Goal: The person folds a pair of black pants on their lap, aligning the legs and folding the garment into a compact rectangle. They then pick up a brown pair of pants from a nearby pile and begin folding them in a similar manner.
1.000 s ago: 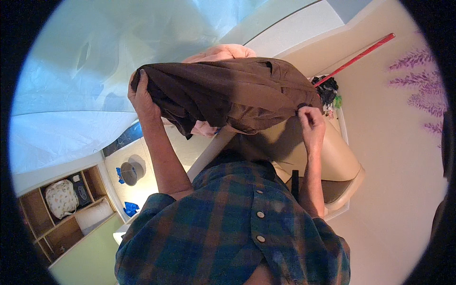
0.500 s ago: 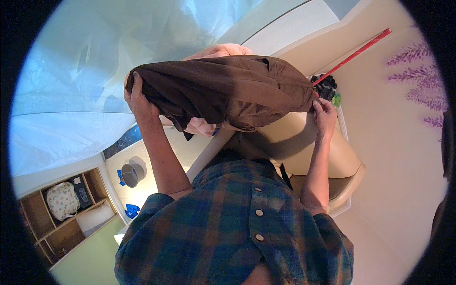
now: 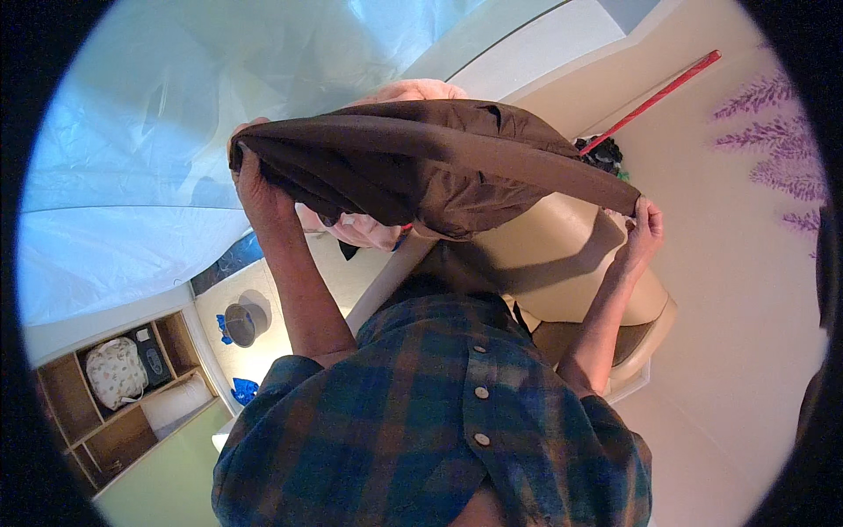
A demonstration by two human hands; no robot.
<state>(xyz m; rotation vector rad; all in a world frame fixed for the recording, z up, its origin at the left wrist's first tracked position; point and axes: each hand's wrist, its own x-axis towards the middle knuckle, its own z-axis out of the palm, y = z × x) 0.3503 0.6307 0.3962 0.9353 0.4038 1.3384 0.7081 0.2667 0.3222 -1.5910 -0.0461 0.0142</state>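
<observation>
A dark brown cloth garment (image 3: pixel 492 202) stretches across in front of me, held up between both hands. Its exact kind is hard to make out among the folds. My left hand (image 3: pixel 263 189) is closed on the bunched end, thumb on top. Out at the far end of a long flat band of the same cloth, my right hand (image 3: pixel 646 227) pinches the tip and keeps the band taut. Behind the garment, partly covered by it, lies pale pink cloth (image 3: pixel 417 90).
A beige padded seat (image 3: pixel 562 246) stands below the garment. Left of it are a grey bin (image 3: pixel 246 323) on the floor and a wooden cubby shelf (image 3: pixel 112 430). A red pole (image 3: pixel 654 101) leans at the right wall; translucent plastic sheeting (image 3: pixel 158 132) hangs at the left.
My right hand has moved right and slightly down, drawing a long band of the brown cloth out straight. My left hand stays in about the same place, still gripping.
</observation>
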